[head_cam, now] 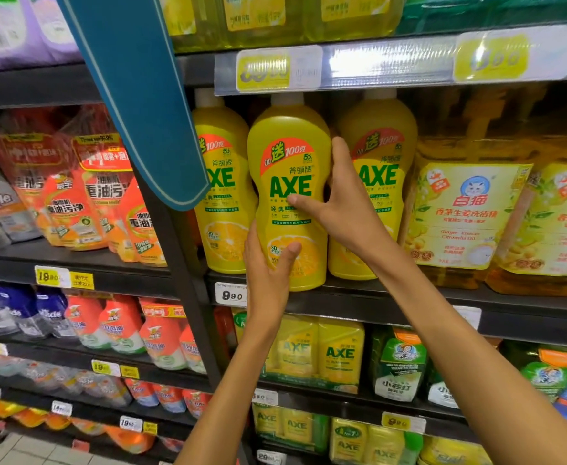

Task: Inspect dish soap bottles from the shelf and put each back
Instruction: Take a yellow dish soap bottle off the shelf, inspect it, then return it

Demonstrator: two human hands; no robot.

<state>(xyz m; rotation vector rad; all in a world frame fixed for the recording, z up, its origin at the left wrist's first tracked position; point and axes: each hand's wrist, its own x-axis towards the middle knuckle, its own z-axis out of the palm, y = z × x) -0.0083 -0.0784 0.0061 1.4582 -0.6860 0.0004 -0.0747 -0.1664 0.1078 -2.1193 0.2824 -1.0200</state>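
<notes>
A yellow AXE dish soap bottle (288,156) with a white cap stands upright at the front edge of the dark shelf (359,298), slightly ahead of its row. My left hand (267,266) grips its lower left side, thumb across the lemon picture. My right hand (335,193) holds its right side at the waist, thumb on the label and fingers behind. Two matching AXE bottles flank it, one on the left (223,182) and one on the right (381,169).
Large amber soap jugs with yellow labels (466,213) fill the shelf to the right. A teal hanging banner (141,95) hangs to the left of the bottles. Orange refill pouches (84,196) sit on the left bay. Boxed AXE packs (322,350) are on the shelf below.
</notes>
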